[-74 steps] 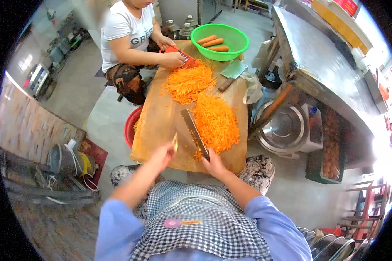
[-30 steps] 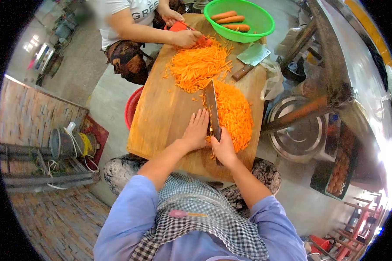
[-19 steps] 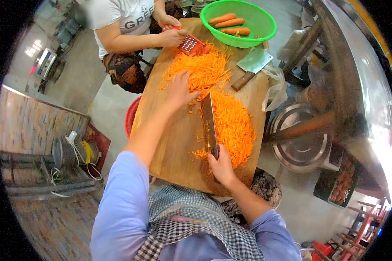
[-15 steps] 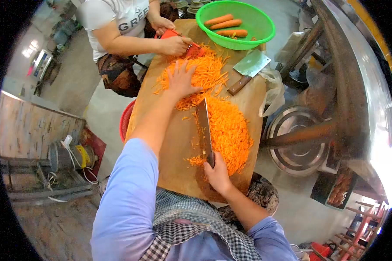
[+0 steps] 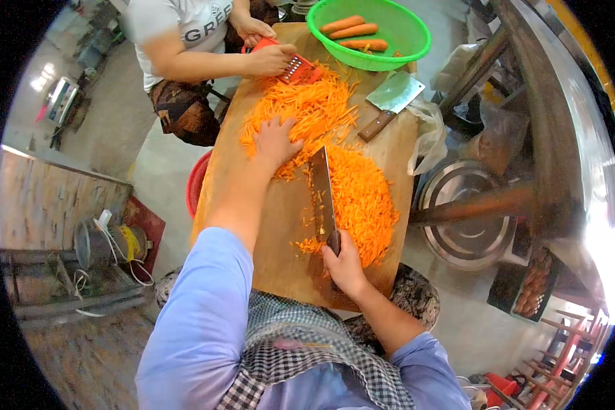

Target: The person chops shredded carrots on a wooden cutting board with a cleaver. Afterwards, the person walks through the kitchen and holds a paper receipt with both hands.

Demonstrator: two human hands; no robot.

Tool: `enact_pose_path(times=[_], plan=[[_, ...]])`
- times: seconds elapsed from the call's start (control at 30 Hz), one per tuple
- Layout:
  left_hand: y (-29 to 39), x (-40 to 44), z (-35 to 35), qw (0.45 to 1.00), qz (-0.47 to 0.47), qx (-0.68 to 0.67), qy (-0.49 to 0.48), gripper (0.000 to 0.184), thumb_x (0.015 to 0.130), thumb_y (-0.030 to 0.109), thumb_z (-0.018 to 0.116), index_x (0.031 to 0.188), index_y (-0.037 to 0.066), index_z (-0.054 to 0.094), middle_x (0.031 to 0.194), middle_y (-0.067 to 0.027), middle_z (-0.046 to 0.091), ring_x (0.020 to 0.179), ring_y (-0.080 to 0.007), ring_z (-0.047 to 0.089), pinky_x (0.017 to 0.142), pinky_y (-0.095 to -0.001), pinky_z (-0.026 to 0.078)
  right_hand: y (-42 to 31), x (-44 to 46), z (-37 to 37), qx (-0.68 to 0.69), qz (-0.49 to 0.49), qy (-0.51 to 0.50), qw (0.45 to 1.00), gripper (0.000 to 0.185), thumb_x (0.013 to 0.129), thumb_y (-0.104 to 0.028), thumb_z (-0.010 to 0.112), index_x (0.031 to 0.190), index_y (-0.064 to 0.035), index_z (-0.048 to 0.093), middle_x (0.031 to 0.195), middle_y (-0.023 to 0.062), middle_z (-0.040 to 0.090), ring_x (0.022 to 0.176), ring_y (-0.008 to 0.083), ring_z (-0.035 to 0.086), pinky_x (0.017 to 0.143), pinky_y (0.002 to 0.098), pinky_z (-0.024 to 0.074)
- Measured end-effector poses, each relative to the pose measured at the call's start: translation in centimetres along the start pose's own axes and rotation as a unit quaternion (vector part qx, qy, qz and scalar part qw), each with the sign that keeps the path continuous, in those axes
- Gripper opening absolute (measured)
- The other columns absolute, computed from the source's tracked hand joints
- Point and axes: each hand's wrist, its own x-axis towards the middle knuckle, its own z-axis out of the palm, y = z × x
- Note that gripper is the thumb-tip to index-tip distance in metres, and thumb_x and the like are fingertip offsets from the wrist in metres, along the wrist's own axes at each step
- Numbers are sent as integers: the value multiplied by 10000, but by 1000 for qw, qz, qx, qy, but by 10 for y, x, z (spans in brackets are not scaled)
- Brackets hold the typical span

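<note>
My right hand (image 5: 345, 261) is wrapped round the dark handle of a cleaver (image 5: 324, 195), whose blade stands on edge along the left side of a heap of chopped carrot (image 5: 362, 205). My left hand (image 5: 275, 145) rests on the near edge of a pile of long carrot shreds (image 5: 307, 102), its thumb apart and its fingertips partly sunk in the shreds. Both heaps lie on a wooden board (image 5: 280, 253). Across from me, another person's hands (image 5: 275, 60) hold a red grater (image 5: 299, 70) over the far end of the shreds.
A green basin (image 5: 406, 58) with whole carrots (image 5: 352, 31) stands at the board's far end. A second cleaver (image 5: 391, 102) lies flat at the right, beside a plastic bag (image 5: 429, 137). Below the board are a round metal lid (image 5: 468, 212) and a red basket (image 5: 198, 181).
My left hand has drawn back toward me over the shreds, its fingers less spread. The cleaver and my right hand have barely shifted. The other person's grater shows more clearly.
</note>
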Motion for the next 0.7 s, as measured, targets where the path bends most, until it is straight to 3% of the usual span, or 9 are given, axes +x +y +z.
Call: enact_pose_path(times=[0.13, 0.3, 0.4, 0.5, 0.6, 0.7], plan=[[-1, -47, 0, 1000, -29, -1, 2, 577, 770, 427, 642, 1289, 238, 474, 1308, -93, 429, 1200, -306, 388, 932, -540, 358, -13, -3, -1, 12, 39, -12, 999, 284, 905, -73, 505, 1161, 12, 416, 779, 53, 491, 598, 123, 492, 505, 286, 449], [8, -112, -1, 997, -71, 4, 8, 578, 786, 438, 635, 1300, 235, 467, 1324, -108, 416, 1215, -311, 374, 973, -547, 308, -5, -3, 3, 24, 8, -1, 1000, 242, 908, -67, 497, 1128, -2, 421, 693, 40, 466, 549, 117, 474, 473, 292, 442], [17, -147, -5, 995, -100, -3, -28, 600, 786, 448, 632, 1318, 234, 453, 1372, -111, 379, 1241, -329, 351, 986, -564, 281, 4, -4, 6, 21, -1, -9, 1000, 308, 877, -81, 534, 1149, -6, 409, 769, 81, 507, 523, 144, 511, 443, 291, 446], [20, -177, -2, 997, -64, -38, 26, 615, 787, 452, 631, 1331, 237, 442, 1410, -123, 347, 1280, -350, 312, 970, -606, 275, 8, -11, 12, 32, -11, -15, 999, 270, 882, -79, 528, 1117, -10, 416, 750, 65, 498, 515, 135, 499, 442, 284, 437], [5, -184, -24, 995, -62, -82, -7, 625, 806, 432, 619, 1343, 179, 425, 1417, -169, 338, 1309, -359, 284, 1008, -586, 256, 6, -23, 15, 63, -13, -18, 998, 253, 878, -77, 532, 1097, -15, 423, 740, 59, 487, 520, 134, 494, 439, 288, 429], [-62, -174, 11, 975, 2, -196, 101, 631, 841, 409, 582, 1360, 103, 391, 1392, -218, 354, 1323, -359, 273, 1072, -506, 220, 2, -37, 21, 47, 5, -23, 999, 307, 899, -80, 506, 1172, -10, 383, 739, 56, 476, 516, 122, 484, 452, 284, 430]])
